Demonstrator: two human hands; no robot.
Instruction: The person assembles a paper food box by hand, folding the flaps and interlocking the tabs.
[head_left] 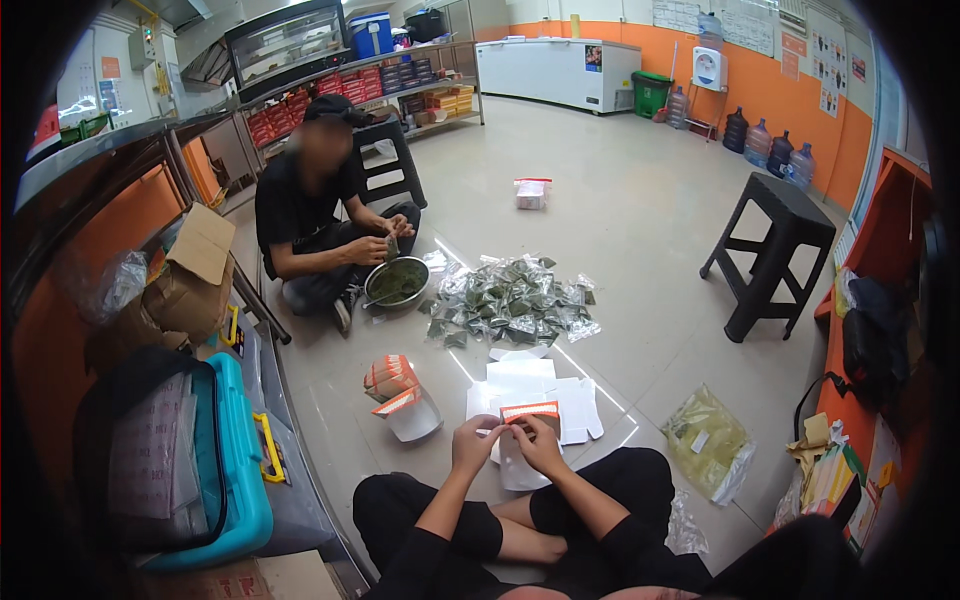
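Observation:
In front of my crossed legs, my left hand [475, 442] and my right hand [536, 443] meet with fingers pinched together. They are at the upper part of an orange-and-white packet [520, 472], whose orange band shows above the fingers. Both hands appear to grip it, though the exact pinch is hidden. Beneath and beyond it lie unfolded white cardboard pieces [560, 403]. To the left are a similar packet [414, 418] and an orange-and-brown packet [389, 375]. Beyond the cardboard spreads a heap of small clear bags with green contents [515, 300].
Across from me a seated person [320, 210] handles a small bag over a metal bowl [398, 282] of green stuff. A large clear bag [708, 440] lies right of my knee. A black stool [770, 250] stands far right; a teal-rimmed bin [240, 450] stands left.

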